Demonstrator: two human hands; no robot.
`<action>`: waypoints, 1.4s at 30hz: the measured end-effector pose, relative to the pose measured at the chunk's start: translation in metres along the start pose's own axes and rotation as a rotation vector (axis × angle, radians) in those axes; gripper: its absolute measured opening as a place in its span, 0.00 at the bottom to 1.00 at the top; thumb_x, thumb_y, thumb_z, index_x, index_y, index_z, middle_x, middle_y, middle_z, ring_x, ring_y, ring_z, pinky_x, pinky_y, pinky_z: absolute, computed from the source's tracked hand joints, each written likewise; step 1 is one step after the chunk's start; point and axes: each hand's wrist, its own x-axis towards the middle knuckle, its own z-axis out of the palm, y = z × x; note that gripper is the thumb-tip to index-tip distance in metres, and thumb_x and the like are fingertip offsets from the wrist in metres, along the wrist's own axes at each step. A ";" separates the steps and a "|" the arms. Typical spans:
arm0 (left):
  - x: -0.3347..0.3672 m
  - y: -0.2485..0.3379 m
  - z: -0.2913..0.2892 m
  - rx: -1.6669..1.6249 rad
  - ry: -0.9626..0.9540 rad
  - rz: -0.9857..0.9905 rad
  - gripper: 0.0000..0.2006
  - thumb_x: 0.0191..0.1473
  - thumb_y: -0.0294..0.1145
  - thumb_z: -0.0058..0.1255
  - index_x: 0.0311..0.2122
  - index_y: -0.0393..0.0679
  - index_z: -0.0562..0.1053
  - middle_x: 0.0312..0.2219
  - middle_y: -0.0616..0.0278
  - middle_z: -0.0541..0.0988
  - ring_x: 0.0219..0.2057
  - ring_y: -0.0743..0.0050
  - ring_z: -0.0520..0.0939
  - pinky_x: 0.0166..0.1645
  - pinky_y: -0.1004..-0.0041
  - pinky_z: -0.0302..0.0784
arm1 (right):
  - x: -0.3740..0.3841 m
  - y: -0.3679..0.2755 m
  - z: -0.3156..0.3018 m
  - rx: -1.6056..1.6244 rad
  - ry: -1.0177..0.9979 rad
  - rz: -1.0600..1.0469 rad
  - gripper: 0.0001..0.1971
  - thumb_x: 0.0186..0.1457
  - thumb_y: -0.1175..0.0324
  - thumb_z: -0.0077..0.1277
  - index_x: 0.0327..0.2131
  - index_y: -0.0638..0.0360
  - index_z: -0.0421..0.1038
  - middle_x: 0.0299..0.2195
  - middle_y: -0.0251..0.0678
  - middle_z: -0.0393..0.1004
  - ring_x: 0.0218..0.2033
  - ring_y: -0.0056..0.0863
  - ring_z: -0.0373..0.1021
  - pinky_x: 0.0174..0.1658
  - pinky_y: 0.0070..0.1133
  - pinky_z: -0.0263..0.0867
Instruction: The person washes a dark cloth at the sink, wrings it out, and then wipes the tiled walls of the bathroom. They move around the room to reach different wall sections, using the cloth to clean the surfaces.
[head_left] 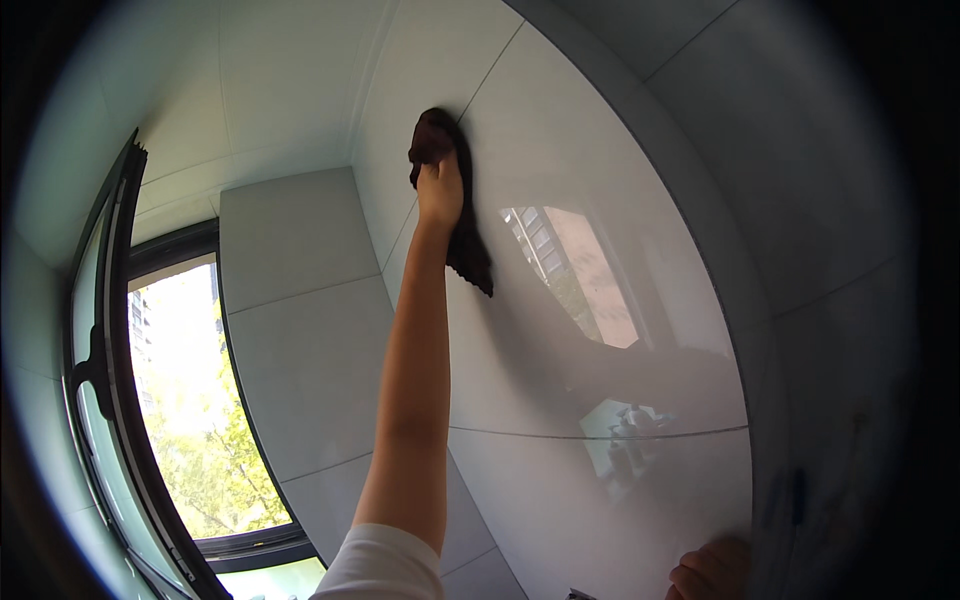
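Note:
My left hand (440,190) is raised high and presses a dark brown cloth (468,250) flat against a glossy white wall tile (560,130). The cloth bunches above my fingers near a tile joint and hangs down beside my wrist. My bare left forearm rises from a white sleeve at the bottom of the view. My right hand (708,572) shows only partly at the lower right edge, fingers curled, close to the wall's lower tile; whether it holds anything is hidden.
The wall tiles reflect a window and some bottles. A white boxed column (300,320) stands in the corner. To the left, a black-framed window (120,400) stands open, with trees outside. White ceiling panels (280,70) run overhead.

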 end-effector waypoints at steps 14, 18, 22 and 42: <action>-0.175 -0.334 -0.100 -0.016 0.204 -0.896 0.36 0.64 0.58 0.34 0.63 0.33 0.63 0.60 0.46 0.68 0.64 0.51 0.65 0.66 0.65 0.57 | 0.007 0.002 0.003 0.002 -0.030 -0.019 0.01 0.41 0.76 0.48 0.23 0.59 0.68 0.26 0.38 0.71 0.26 0.35 0.69 0.32 0.33 0.66; -0.177 -0.305 -0.097 -0.027 0.176 -0.796 0.34 0.65 0.55 0.33 0.63 0.33 0.62 0.61 0.45 0.67 0.64 0.51 0.64 0.66 0.66 0.56 | 0.010 0.001 0.002 -0.065 -0.059 -0.027 0.01 0.41 0.76 0.47 0.22 0.59 0.68 0.25 0.37 0.71 0.25 0.34 0.70 0.31 0.32 0.65; -0.115 -0.205 -0.077 -0.074 0.063 -0.528 0.32 0.67 0.52 0.32 0.63 0.32 0.62 0.62 0.45 0.66 0.65 0.51 0.64 0.67 0.66 0.56 | 0.011 0.000 0.002 -0.089 -0.079 -0.010 0.02 0.41 0.76 0.47 0.22 0.59 0.68 0.25 0.37 0.72 0.25 0.34 0.70 0.31 0.31 0.64; -0.112 -0.023 0.006 0.072 0.024 0.520 0.14 0.55 0.34 0.46 0.23 0.35 0.70 0.21 0.44 0.73 0.25 0.39 0.72 0.35 0.50 0.67 | 0.004 -0.001 0.017 -0.354 -0.047 0.065 0.03 0.37 0.77 0.44 0.20 0.60 0.69 0.24 0.39 0.72 0.22 0.38 0.67 0.30 0.33 0.62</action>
